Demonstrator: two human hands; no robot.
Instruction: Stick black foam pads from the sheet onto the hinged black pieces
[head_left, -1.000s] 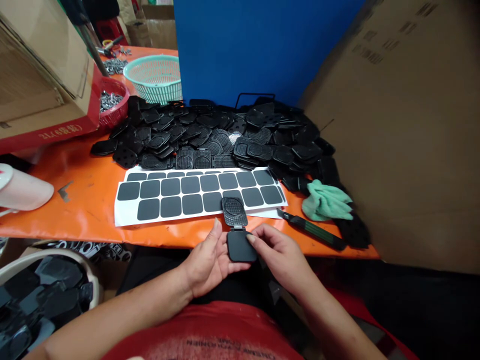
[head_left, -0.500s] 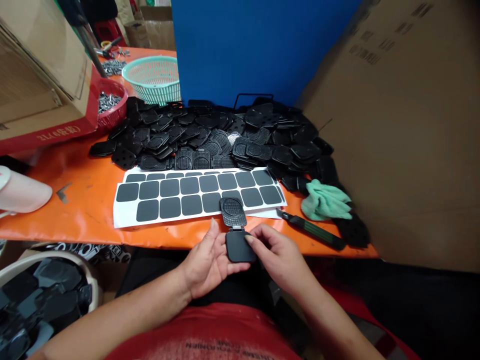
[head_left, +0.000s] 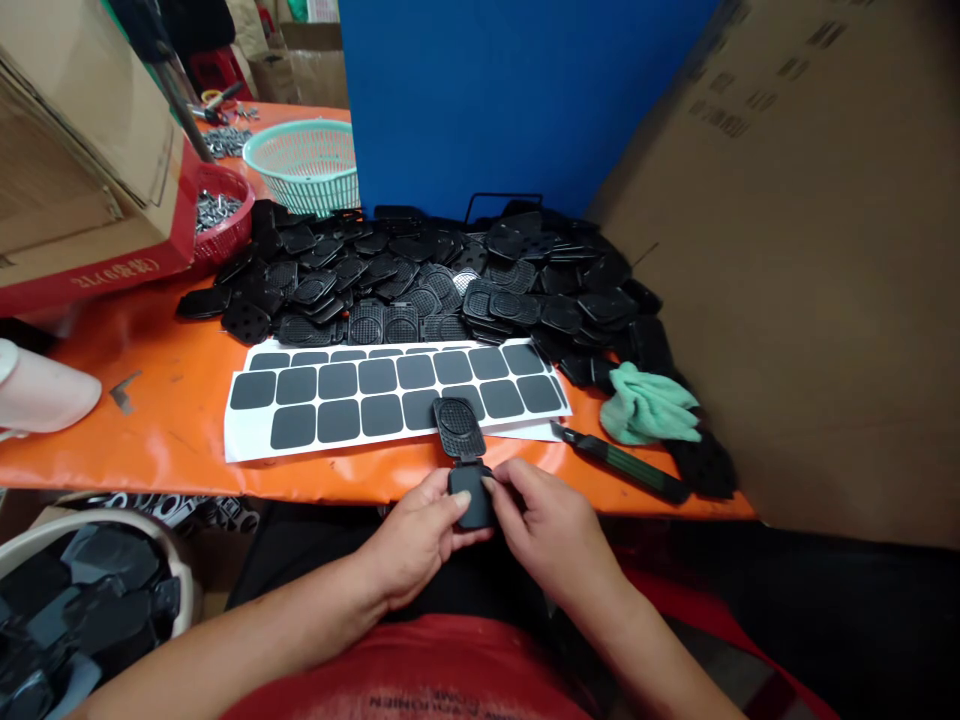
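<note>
Two hands share one hinged black part [head_left: 466, 462] just off the bench's near edge, over the person's lap: the left hand [head_left: 417, 535] curls under and around the smooth lower flap, thumb on its face, while the right hand [head_left: 546, 525] pinches that flap's right side with thumb and forefinger, so both hands are closed on the part. Its upper flap, ribbed with an oval grid, stands tilted up and overlaps the near edge of the sticker sheet [head_left: 390, 398]. That white sheet lies flat on the orange bench [head_left: 172, 410] along its near edge and carries rows of dark rounded squares, with a gap in the front row at its left end. Beyond the sheet, toward the far edge, a broad pile of black parts [head_left: 420, 275] spreads across the middle of the bench up to a blue panel [head_left: 510, 100]. Right of the sheet a dark knife [head_left: 619, 463] lies slantwise near the front edge, and just behind it sits a crumpled green cloth [head_left: 649, 405], touching the pile. A big cardboard sheet [head_left: 810, 260] leans over the bench's right end. At the far left corner stand a green basket [head_left: 304, 165] and a red basket [head_left: 221, 215] of metal bits, beside a carton [head_left: 82, 170]. A white object [head_left: 41, 392] lies at the left edge, and below the bench a tub [head_left: 90, 600] holds more black parts.
</note>
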